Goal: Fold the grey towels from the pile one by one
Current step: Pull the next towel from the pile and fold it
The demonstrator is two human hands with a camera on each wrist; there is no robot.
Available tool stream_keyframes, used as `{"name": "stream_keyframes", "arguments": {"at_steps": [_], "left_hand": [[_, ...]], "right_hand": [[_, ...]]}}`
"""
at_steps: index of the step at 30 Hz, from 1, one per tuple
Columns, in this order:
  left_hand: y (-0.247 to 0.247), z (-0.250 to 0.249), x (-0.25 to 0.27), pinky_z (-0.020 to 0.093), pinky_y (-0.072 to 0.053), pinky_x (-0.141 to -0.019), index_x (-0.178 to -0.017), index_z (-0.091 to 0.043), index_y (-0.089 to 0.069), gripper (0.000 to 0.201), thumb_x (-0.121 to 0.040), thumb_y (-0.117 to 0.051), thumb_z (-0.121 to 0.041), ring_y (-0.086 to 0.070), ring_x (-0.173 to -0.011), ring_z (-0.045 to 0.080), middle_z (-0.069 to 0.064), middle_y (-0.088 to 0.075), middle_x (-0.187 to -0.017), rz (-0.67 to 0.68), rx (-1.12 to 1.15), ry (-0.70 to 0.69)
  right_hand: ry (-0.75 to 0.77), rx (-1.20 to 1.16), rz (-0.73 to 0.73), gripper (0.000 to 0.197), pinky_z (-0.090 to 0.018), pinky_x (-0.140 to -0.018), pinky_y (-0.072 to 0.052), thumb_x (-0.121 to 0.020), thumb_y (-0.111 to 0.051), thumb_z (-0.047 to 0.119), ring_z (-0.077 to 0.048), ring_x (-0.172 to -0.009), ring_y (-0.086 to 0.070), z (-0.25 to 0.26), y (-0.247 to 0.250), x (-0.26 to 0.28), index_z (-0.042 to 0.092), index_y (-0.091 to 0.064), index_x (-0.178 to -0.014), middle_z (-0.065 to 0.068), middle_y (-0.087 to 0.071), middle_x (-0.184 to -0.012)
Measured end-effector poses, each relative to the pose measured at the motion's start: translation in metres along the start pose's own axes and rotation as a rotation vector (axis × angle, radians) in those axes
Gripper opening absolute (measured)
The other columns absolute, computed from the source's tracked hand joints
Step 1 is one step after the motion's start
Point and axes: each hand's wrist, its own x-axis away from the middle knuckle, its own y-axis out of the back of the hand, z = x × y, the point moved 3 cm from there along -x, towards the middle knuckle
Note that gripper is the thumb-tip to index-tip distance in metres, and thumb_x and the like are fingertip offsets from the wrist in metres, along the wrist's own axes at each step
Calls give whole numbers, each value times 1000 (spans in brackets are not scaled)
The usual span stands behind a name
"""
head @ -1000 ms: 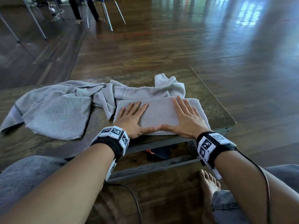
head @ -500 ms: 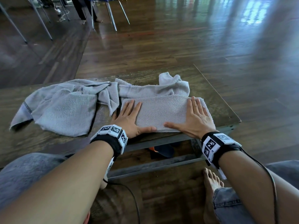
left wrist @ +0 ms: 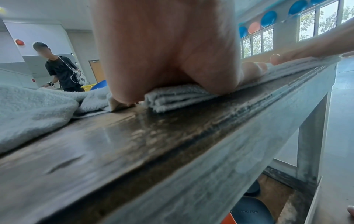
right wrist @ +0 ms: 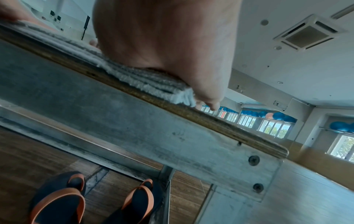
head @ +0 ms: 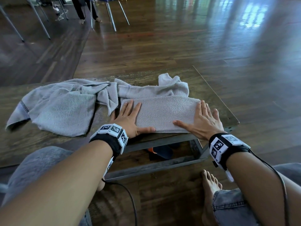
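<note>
The left hand (head: 128, 119) lies flat, fingers straight, pressing down on the left end of a folded grey towel (head: 162, 111), its thumb stretched along the towel's near edge. The right hand (head: 204, 121) lies flat in the same way on the right end, thumb pointing toward the left one; neither hand grips anything. In the left wrist view the folded grey towel (left wrist: 172, 97) shows several stacked layers under the palm. It sits at the near right edge of the wooden counter (head: 216, 98). Just behind and to the left, touching it, lies the pile of crumpled grey towels (head: 65, 106). Black and orange slippers (right wrist: 63, 201) stand on the floor below.
</note>
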Motion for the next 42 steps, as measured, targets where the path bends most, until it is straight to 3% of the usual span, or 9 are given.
{"name": "stream_keyframes", "arguments": {"at_steps": [6, 9, 12, 16, 18, 28, 34, 39, 42], "left_hand": [[5, -9, 6, 58, 5, -121, -154, -39, 19, 125, -55, -21, -105, 22, -151, 14, -8, 27, -163, -36, -42, -5], [15, -19, 14, 56, -11, -121, -157, -25, -11, 115, -69, -31, -96, -10, -153, 27, 5, -4, -166, -221, 40, 42], [32, -26, 21, 50, -34, -110, -137, -11, -44, 82, -85, -47, -73, -40, -133, 35, 16, -42, -144, -489, 24, 165], [42, -18, 24, 42, -48, -84, -117, -4, -57, 50, -91, -49, -46, -54, -115, 36, 20, -54, -130, -413, 72, 338], [38, -12, 24, 35, -43, -65, -97, -6, -61, 42, -93, -46, -45, -61, -98, 34, 20, -61, -119, -321, 62, 348], [42, -11, 30, 26, -29, -46, -69, -11, -49, 28, -89, -55, -30, -51, -56, 19, 3, -53, -64, -257, 259, 378], [65, -23, 36, 24, -24, -43, -67, -13, -46, 21, -82, -59, -21, -48, -50, 16, 0, -51, -61, -389, 251, 338], [75, -44, 33, 28, -26, -48, -63, -23, -35, 30, -79, -61, -21, -42, -54, 15, -5, -42, -60, -571, 469, 100], [77, -65, 33, 18, -38, -52, -76, -28, -51, 19, -83, -67, -22, -55, -64, 5, -9, -60, -75, -553, 660, -153]], "right_hand": [[-24, -6, 85, 149, -54, -122, 18, -51, -6, 111, -21, -154, 25, 9, 3, -4, 12, 22, -158, -9, 30, -165], [144, 41, -69, 130, -52, -119, 20, -65, -3, 104, -22, -152, 29, 33, 1, 0, 17, 24, -158, -7, 37, -162], [388, -11, -106, 105, -50, -123, 9, -80, -10, 94, -19, -154, 23, 60, -3, 4, 32, 16, -160, 4, 32, -165], [483, 51, 27, 80, -53, -125, 10, -90, -10, 82, -19, -150, 33, 72, -21, 6, 46, 13, -158, 7, 34, -164], [471, 85, 56, 76, -54, -125, 11, -92, -9, 78, -19, -148, 37, 71, -28, 6, 47, 16, -157, 7, 37, -162], [465, 64, 70, 75, -54, -124, 13, -94, -14, 76, -19, -148, 38, 73, -30, 3, 47, 15, -157, 7, 35, -163], [470, 0, 86, 72, -51, -124, 12, -98, -24, 71, -17, -150, 33, 72, -23, 6, 46, 5, -160, 8, 27, -167], [452, -217, 23, 59, -52, -126, -6, -101, -26, 64, -20, -157, -2, 76, -7, 6, 39, -31, -155, 3, -15, -170], [455, -534, -96, 49, -49, -100, -45, -101, -24, 61, -20, -112, -58, 78, 11, 9, 29, -61, -112, 0, -66, -116]]}}
